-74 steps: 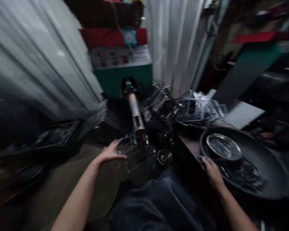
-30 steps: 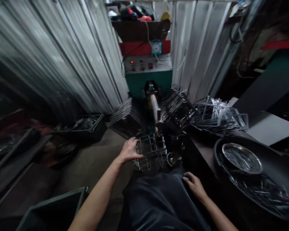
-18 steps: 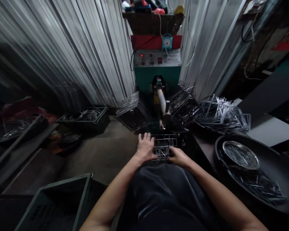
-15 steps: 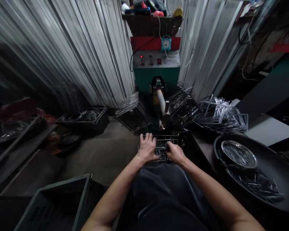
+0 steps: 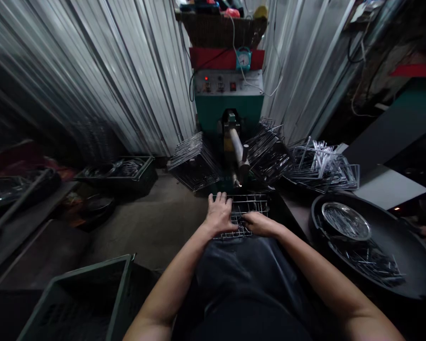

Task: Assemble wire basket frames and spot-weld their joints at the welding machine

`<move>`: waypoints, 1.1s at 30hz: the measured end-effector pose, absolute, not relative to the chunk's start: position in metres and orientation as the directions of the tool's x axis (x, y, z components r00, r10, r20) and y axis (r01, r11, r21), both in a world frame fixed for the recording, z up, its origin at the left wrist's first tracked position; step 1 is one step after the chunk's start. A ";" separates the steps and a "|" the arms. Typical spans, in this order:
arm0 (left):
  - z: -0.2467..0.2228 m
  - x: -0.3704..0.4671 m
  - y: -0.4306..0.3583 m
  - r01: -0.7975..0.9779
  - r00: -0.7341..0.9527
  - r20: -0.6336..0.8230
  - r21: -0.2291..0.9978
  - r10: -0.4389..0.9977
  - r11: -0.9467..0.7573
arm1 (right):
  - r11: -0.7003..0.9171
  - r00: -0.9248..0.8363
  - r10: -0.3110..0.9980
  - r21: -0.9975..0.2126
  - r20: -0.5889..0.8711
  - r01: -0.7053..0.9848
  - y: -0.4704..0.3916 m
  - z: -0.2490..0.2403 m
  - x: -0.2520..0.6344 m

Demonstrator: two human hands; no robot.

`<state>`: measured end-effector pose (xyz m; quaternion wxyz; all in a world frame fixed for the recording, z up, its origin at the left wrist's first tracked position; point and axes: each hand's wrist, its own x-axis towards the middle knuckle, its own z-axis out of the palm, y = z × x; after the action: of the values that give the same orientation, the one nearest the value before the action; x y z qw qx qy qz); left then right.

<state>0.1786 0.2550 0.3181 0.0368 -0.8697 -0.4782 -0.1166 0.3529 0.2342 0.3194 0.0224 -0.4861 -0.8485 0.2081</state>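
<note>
A wire rack [image 5: 252, 204], a grid of thin metal rods, lies just beyond my apron at the foot of the machine. Flat on its left part rests my left hand [image 5: 219, 217], fingers stretched forward and thumb apart to the right. My right hand [image 5: 261, 224] is closed over the middle of the grid. What its curled fingers grip is too dark and small to name. Above the rack, the pale rod-like arm [image 5: 236, 144] of a green machine [image 5: 229, 106] points down toward it, apart from both hands.
Stacks of wire frames [image 5: 193, 163] and more wire frames [image 5: 270, 154] flank the machine arm. At right, bent wire pieces [image 5: 326, 163] lie heaped near a wide black pan [image 5: 394, 237] holding a metal bowl [image 5: 346, 221] of short rods. A green plastic crate [image 5: 122, 289] stands at lower left.
My right hand has turned flatter over the grid, its fingers now pointing left. More of the rack's right side shows. My left hand has hardly moved; the view has shifted slightly.
</note>
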 end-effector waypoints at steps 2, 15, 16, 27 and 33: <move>0.318 0.178 0.256 0.842 0.512 0.237 0.052 0.826 -0.537 | 0.485 -0.567 0.809 -0.373 -0.152 0.791 0.234 0.321 0.353; 0.316 0.169 0.276 0.850 0.495 0.182 0.099 0.850 -0.517 | 0.485 -0.490 0.861 -0.073 -0.136 0.872 0.241 0.321 0.340; 0.316 0.169 0.279 0.850 0.494 0.180 0.106 0.851 -0.516 | 0.482 -0.487 0.863 -0.072 -0.130 0.873 0.243 0.321 0.339; 0.313 0.179 0.305 0.837 0.512 0.179 0.115 0.840 -0.535 | 0.456 -0.460 0.880 -0.061 -0.115 0.888 0.263 0.317 0.350; 0.318 0.185 0.312 0.830 0.525 0.184 0.107 0.831 -0.548 | 0.438 -0.442 0.890 -0.065 -0.115 0.897 0.269 0.320 0.355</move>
<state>0.1850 0.3122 0.3180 -0.0031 -0.8731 -0.4756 -0.1073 0.3551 0.2690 0.3197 -0.0315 -0.5271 -0.8472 0.0580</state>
